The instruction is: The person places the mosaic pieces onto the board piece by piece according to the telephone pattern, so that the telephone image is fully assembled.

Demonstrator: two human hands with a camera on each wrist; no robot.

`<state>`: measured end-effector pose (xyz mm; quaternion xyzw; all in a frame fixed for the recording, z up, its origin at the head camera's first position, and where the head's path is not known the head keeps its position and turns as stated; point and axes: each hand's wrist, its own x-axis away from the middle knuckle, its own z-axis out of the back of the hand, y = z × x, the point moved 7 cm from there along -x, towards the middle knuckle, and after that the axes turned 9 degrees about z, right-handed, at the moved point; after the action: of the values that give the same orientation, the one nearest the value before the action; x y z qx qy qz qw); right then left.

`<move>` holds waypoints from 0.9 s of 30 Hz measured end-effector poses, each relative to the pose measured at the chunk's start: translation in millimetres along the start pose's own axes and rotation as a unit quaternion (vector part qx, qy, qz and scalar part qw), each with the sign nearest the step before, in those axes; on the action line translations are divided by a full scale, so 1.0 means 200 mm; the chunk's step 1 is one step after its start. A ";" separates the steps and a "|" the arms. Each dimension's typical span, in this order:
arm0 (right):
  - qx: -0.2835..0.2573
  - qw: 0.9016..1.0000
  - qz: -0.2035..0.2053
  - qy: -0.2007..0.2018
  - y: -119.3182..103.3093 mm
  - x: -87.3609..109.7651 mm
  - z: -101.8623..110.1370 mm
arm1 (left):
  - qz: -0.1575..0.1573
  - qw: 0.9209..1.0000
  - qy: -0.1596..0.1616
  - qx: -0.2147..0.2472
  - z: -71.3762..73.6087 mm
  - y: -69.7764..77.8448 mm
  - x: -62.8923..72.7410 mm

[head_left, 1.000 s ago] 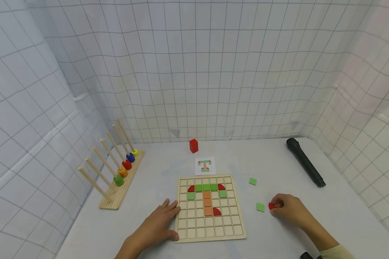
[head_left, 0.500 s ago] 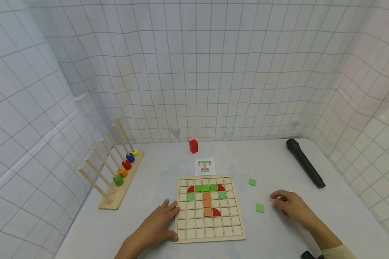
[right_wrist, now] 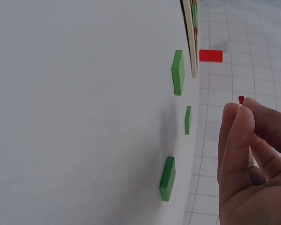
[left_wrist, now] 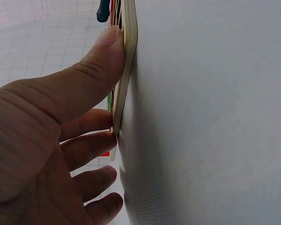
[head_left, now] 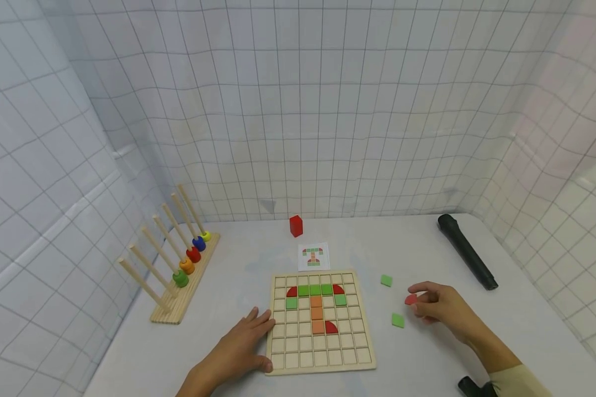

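My right hand pinches a red quarter-circle tile between thumb and fingertips, held above the table; in the right wrist view only a sliver of the red tile shows. My left hand rests at the left edge of the wooden grid board, fingers spread, thumb on its near left corner. On the board, green squares, orange squares and red quarter-circles fill some cells. Two light green tiles lie between board and right hand. A darker green tile shows only in the right wrist view.
Behind the board lie a pattern card and a red block. A wooden peg rack with coloured beads stands left. A black microphone-shaped object lies at right; another black object sits by the right sleeve.
My right hand has lifted the red quarter-circle tile off the table and shifted slightly forward and left with it. My left hand has stayed at the board's edge.
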<state>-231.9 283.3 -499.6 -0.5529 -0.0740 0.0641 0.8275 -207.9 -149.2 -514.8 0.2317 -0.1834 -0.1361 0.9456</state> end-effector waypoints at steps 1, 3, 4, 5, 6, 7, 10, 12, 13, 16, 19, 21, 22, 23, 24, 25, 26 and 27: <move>-0.002 1.000 0.002 0.000 -0.01 -0.01 -0.01 | 0.001 1.000 0.000 0.000 0.00 0.00 0.00; -0.006 1.000 0.006 -0.003 -0.04 -0.03 -0.02 | 0.004 1.000 -0.002 -0.001 0.00 0.00 0.00; -0.008 1.000 0.011 -0.007 -0.06 -0.04 -0.03 | 0.004 1.000 -0.003 -0.002 0.00 0.00 0.00; -0.007 1.000 0.013 -0.009 -0.07 -0.05 -0.05 | 0.005 1.000 -0.003 -0.001 0.00 0.00 0.00; -0.006 1.000 0.015 -0.012 -0.09 -0.07 -0.06 | 0.005 1.000 -0.003 -0.001 0.00 0.00 0.00; -0.005 1.000 0.019 -0.016 -0.11 -0.08 -0.07 | 0.005 1.000 -0.004 0.000 0.00 0.00 0.00; -0.008 0.999 0.035 -0.032 -0.16 -0.12 -0.12 | 0.005 1.000 -0.005 0.003 0.00 -0.01 0.00; -0.009 0.998 0.039 -0.039 -0.20 -0.15 -0.16 | 0.005 1.000 -0.006 0.006 -0.01 -0.01 0.00; -0.010 0.998 0.044 -0.044 -0.21 -0.16 -0.18 | 0.004 1.000 -0.006 0.005 -0.01 -0.01 0.00; -0.003 0.997 0.049 -0.052 -0.25 -0.20 -0.23 | 0.003 1.000 -0.008 0.006 -0.01 -0.01 0.00; 0.005 0.996 0.056 -0.062 -0.29 -0.24 -0.30 | 0.002 1.000 -0.008 0.003 -0.02 -0.01 0.00; 0.008 0.995 0.065 -0.071 -0.32 -0.27 -0.35 | 0.003 1.000 -0.006 -0.001 -0.02 0.00 0.00; 0.007 0.995 0.068 -0.076 -0.34 -0.28 -0.38 | 0.002 1.000 -0.005 -0.002 -0.02 0.00 0.00; 0.004 0.994 0.075 -0.083 -0.35 -0.29 -0.41 | 0.001 1.000 -0.003 -0.004 -0.01 0.00 0.00; 0.001 0.993 0.082 -0.090 -0.37 -0.30 -0.45 | 0.000 1.000 -0.003 -0.004 -0.01 0.00 0.00; -0.002 0.991 0.088 -0.098 -0.39 -0.32 -0.48 | -0.001 1.000 -0.002 -0.005 -0.01 0.00 0.00; -0.005 0.990 0.095 -0.107 -0.40 -0.32 -0.51 | -0.002 1.000 -0.002 -0.006 -0.01 0.00 0.00; -0.006 0.988 0.100 -0.115 -0.42 -0.33 -0.55 | -0.003 1.000 -0.002 -0.006 -0.01 0.00 0.00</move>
<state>-274.0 139.6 -467.3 -0.5515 -0.1131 0.2091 0.7996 -206.9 -149.1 -516.4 0.2261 -0.1835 -0.1401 0.9464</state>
